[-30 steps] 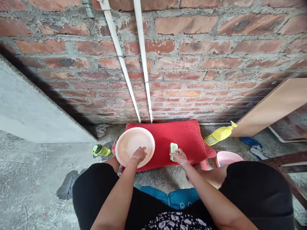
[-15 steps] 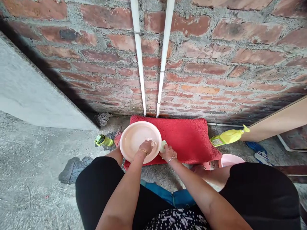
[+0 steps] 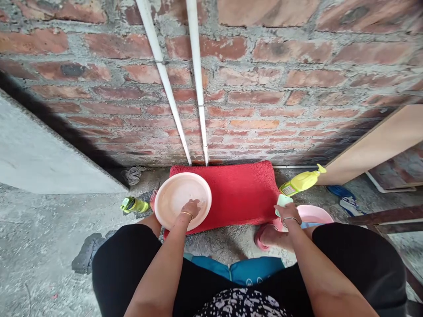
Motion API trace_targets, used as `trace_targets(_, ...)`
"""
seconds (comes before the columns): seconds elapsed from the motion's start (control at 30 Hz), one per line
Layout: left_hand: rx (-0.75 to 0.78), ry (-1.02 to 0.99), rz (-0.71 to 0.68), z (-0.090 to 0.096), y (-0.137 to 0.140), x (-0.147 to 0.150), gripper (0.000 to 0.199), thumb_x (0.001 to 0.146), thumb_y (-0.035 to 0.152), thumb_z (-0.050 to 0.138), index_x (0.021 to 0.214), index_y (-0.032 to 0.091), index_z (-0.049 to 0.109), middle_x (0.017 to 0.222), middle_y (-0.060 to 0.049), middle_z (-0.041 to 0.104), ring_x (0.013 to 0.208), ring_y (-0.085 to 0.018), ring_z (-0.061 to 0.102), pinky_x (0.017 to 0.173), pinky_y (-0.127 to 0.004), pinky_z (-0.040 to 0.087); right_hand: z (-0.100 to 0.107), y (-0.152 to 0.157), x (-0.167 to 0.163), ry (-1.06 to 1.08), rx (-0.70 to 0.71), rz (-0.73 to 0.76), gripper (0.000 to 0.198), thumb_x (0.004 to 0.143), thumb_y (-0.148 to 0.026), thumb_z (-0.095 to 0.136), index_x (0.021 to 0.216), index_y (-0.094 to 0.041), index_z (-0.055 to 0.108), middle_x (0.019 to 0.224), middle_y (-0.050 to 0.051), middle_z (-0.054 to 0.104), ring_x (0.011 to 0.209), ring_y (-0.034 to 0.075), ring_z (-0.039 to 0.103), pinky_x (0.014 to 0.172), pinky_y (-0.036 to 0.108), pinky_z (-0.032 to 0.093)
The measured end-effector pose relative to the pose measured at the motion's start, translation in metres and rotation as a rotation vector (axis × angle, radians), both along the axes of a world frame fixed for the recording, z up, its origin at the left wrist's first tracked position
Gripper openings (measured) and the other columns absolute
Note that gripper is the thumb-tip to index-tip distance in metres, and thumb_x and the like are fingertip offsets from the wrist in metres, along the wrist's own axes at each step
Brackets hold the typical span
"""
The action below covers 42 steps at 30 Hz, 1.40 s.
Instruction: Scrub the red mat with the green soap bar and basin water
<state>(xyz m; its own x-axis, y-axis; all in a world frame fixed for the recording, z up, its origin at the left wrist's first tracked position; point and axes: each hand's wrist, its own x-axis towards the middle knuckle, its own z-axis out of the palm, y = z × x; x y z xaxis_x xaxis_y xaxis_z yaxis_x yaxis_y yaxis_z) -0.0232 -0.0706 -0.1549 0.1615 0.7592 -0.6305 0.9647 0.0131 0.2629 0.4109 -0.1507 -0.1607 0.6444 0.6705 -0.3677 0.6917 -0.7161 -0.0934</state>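
A round, pale pink basin (image 3: 160, 207) stands on the left part of a red cloth-covered surface (image 3: 243, 193). My left hand (image 3: 192, 208) is down inside the basin, in cloudy liquid. Its fingers are partly hidden, so whether they hold anything cannot be made out. Over the right end of the red cloth, my right hand (image 3: 291, 213) is closed round the near end of a flat, pale green piece with rounded corners (image 3: 283, 201). Just beyond that piece is a yellow pump bottle (image 3: 301, 183). Beside my right wrist a second, pink basin (image 3: 317, 211) sits on the floor.
A green-capped bottle (image 3: 135, 205) stands on the concrete floor at the left, near a crumpled grey rag (image 3: 133, 175). Two white pipes (image 3: 199, 88) run down the brick wall. Blue-and-white slippers (image 3: 346, 200) lie at the right, by a leaning board (image 3: 370, 149).
My right hand has moved right with the pale green piece, from the basin's rim to the red cloth's right end. My left hand stays in the basin. The view has shifted slightly.
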Motion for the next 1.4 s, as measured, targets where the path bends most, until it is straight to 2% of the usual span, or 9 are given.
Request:
trace_targets(0.17,0.001,0.031,-0.046,0.000,0.002,0.008,0.049,0.102,0.020,0.057,0.151,0.016,0.064,0.151,-0.020,0.070,0.143,-0.029,0.064,0.119,-0.037,0.049,-0.017,0.002,-0.070,0.240,-0.024,0.226,0.052,0.096,-0.039,0.069,0.146,-0.027,0.064,0.146,0.014,0.067,0.121,0.030,0.071,0.097,0.038,0.050)
trace_targets(0.33,-0.013,0.087,-0.045,0.001,-0.001,0.013,0.051,0.102,0.023,0.056,0.153,0.019,0.061,0.156,-0.019,0.067,0.139,-0.028,0.068,0.116,-0.037,0.051,-0.030,0.005,-0.133,0.320,-0.102,0.515,0.060,0.085,-0.033,0.082,0.143,-0.028,0.066,0.143,0.009,0.067,0.126,0.028,0.068,0.099,0.034,0.049)
trace_targets(0.47,-0.012,0.104,-0.063,-0.005,0.002,0.014,0.052,0.099,0.020,0.056,0.150,0.018,0.063,0.153,-0.019,0.069,0.140,-0.029,0.068,0.117,-0.038,0.051,-0.023,0.003,-0.087,0.265,-0.102,0.487,0.059,0.089,-0.032,0.079,0.146,-0.028,0.065,0.147,0.012,0.065,0.130,0.030,0.066,0.100,0.035,0.049)
trace_targets(0.63,-0.004,0.109,-0.097,-0.018,0.007,0.016,0.052,0.097,0.019,0.055,0.148,0.016,0.065,0.149,-0.020,0.072,0.140,-0.029,0.069,0.117,-0.039,0.052,-0.008,-0.018,0.000,0.162,-0.133,0.108,0.057,0.097,-0.037,0.070,0.150,-0.021,0.058,0.145,0.015,0.065,0.122,0.029,0.072,0.097,0.037,0.051)
trace_targets(0.8,0.017,0.077,-0.110,-0.021,0.007,0.015,0.052,0.096,0.019,0.058,0.147,0.016,0.067,0.147,-0.018,0.074,0.141,-0.032,0.069,0.122,-0.042,0.051,0.000,-0.041,0.032,0.091,-0.102,-0.168,0.055,0.105,-0.045,0.057,0.152,-0.016,0.057,0.137,0.022,0.068,0.117,0.033,0.072,0.092,0.041,0.053)
trace_targets(0.97,0.009,0.078,-0.099,-0.016,0.003,0.012,0.054,0.097,0.018,0.054,0.150,0.014,0.065,0.151,-0.019,0.072,0.145,-0.028,0.066,0.123,-0.037,0.050,-0.003,-0.023,0.008,0.142,-0.037,-0.057,0.048,0.104,-0.041,0.059,0.147,-0.020,0.059,0.138,0.018,0.068,0.114,0.032,0.072,0.091,0.040,0.053)
trace_targets(1.2,-0.010,0.087,-0.047,-0.020,-0.004,0.002,0.057,0.098,0.017,0.052,0.154,0.016,0.062,0.154,-0.017,0.070,0.144,-0.027,0.066,0.124,-0.039,0.048,-0.022,0.016,-0.067,0.222,-0.006,0.387,0.052,0.086,-0.026,0.080,0.136,-0.027,0.066,0.136,0.008,0.068,0.125,0.028,0.067,0.102,0.034,0.049)
trace_targets(1.3,-0.053,0.087,-0.042,-0.022,-0.005,0.002,0.059,0.099,0.018,0.051,0.157,0.010,0.059,0.158,-0.021,0.065,0.146,-0.029,0.065,0.125,-0.040,0.047,-0.024,0.018,-0.059,0.232,-0.025,0.399,0.051,0.083,-0.021,0.080,0.133,-0.027,0.069,0.136,0.009,0.069,0.126,0.030,0.068,0.102,0.035,0.048)
trace_targets(1.4,-0.050,0.060,-0.036,-0.021,-0.005,0.006,0.060,0.098,0.017,0.052,0.157,0.011,0.060,0.159,-0.018,0.065,0.149,-0.028,0.062,0.126,-0.038,0.046,-0.017,0.011,-0.018,0.181,-0.064,0.231,0.049,0.087,-0.026,0.076,0.135,-0.025,0.068,0.140,0.013,0.068,0.122,0.031,0.071,0.096,0.037,0.051)
